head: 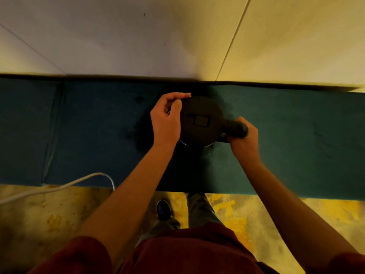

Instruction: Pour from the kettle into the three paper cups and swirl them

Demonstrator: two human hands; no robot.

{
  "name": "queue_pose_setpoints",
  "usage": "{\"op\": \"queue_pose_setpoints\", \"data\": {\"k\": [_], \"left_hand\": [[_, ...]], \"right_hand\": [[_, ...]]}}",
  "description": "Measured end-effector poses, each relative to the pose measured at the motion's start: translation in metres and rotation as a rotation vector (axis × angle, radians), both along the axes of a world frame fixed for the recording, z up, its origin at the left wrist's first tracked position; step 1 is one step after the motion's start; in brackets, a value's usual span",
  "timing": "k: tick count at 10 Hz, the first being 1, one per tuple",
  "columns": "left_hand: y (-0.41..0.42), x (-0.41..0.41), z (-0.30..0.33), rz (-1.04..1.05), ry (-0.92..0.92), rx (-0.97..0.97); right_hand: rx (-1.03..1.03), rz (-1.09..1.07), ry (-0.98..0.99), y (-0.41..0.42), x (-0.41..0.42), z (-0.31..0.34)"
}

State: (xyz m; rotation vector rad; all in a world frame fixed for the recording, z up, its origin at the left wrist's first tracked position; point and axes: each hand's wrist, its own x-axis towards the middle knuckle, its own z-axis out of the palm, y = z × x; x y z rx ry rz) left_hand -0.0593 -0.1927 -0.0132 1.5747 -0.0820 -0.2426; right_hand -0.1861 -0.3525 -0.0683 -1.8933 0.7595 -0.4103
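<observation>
A dark round kettle stands on the blue-green surface, seen from straight above, its handle pointing right. My right hand is wrapped around that handle. My left hand rests against the kettle's left side, fingers curled over the lid's edge near the spout. A sliver of metal base shows under the kettle's near rim. No paper cups are in view.
A pale wall rises directly behind the surface. A white cable runs over the surface's near-left edge and down to the yellowish floor. My legs and one shoe show below the edge.
</observation>
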Motion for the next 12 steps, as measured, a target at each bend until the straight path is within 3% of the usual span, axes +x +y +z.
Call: {"op": "queue_pose_setpoints", "data": {"k": [3, 6, 8, 9, 10, 11, 12], "left_hand": [[0.005, 0.001, -0.007, -0.100, -0.057, 0.133], [0.008, -0.002, -0.009, -0.070, -0.043, 0.206], [0.023, -0.006, -0.027, -0.126, -0.014, 0.476], [0.022, -0.016, -0.026, -0.206, 0.009, 0.601], [0.021, -0.005, 0.016, -0.361, -0.053, 0.709], [0.017, 0.009, 0.049, -0.556, 0.051, 0.836], [0.019, 0.010, 0.095, -0.605, 0.012, 0.712]], "right_hand": [[-0.033, 0.015, 0.128, -0.012, 0.013, 0.000], [-0.003, 0.023, 0.111, -0.006, 0.009, 0.000], [-0.069, 0.149, 0.353, 0.000, -0.008, -0.011], [-0.047, 0.312, 0.520, -0.017, -0.015, 0.006], [-0.084, 0.456, 0.520, -0.030, -0.011, 0.067], [-0.133, 0.512, 0.486, -0.034, -0.004, 0.112], [-0.186, 0.490, 0.490, -0.024, -0.008, 0.160]]}}
